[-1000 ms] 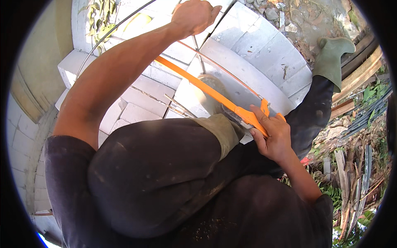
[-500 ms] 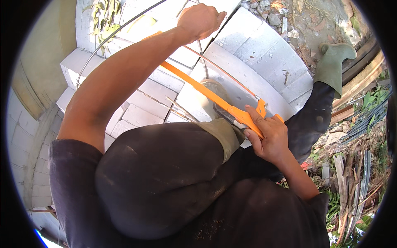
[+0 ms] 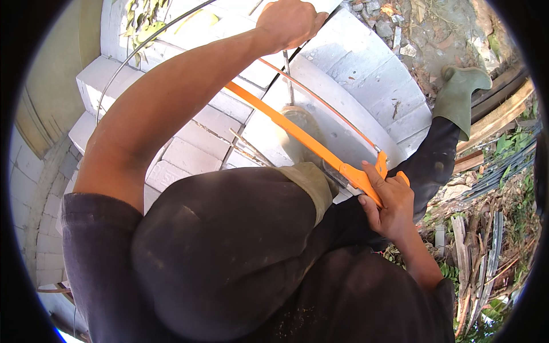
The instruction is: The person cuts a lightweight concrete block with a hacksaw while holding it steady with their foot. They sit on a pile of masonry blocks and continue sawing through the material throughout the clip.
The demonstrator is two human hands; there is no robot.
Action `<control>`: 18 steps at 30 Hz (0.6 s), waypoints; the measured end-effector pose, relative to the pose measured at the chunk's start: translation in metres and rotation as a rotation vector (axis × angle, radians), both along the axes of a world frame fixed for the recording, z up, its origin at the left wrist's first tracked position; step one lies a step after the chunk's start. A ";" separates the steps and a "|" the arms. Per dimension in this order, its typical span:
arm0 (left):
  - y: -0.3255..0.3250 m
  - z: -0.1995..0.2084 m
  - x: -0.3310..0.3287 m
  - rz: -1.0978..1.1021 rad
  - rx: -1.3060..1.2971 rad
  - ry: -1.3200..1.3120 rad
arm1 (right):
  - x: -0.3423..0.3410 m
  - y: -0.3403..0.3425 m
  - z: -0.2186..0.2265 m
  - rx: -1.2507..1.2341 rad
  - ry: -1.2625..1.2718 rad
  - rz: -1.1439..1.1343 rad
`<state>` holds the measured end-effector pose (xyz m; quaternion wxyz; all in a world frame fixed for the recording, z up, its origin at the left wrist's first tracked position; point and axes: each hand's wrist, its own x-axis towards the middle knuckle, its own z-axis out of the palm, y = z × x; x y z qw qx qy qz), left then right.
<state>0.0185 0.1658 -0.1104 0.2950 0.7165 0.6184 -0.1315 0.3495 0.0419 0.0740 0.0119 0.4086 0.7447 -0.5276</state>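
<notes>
My right hand is closed around the handle of an orange hacksaw. Its frame slants up and left until my left forearm hides the far end. The thin reddish blade runs along the far side of the frame and crosses a thin metal rod. At the top, my left hand makes a fist around the upper part of this rod; the grip itself is partly hidden. The rod's lower end meets the toe of my boot, which stands on the pale blocks under the saw.
Pale blocks form the surface beneath me. A dark bent rod arcs across the upper left, near some leaves. My other green boot is at the right, by wooden boards. Sticks and scrap lie lower right.
The hacksaw and my right hand have shifted right and downward along the saw's length. My left fist has moved slightly up and right in the picture.
</notes>
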 end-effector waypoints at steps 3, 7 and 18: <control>0.000 -0.003 0.001 0.037 -0.003 -0.008 | -0.021 -0.006 -0.022 0.010 0.008 0.007; 0.001 -0.001 0.002 0.012 -0.017 -0.009 | -0.011 -0.001 -0.018 -0.008 0.013 -0.057; 0.006 0.006 0.003 0.063 -0.102 0.001 | -0.008 -0.001 -0.017 -0.035 0.058 -0.073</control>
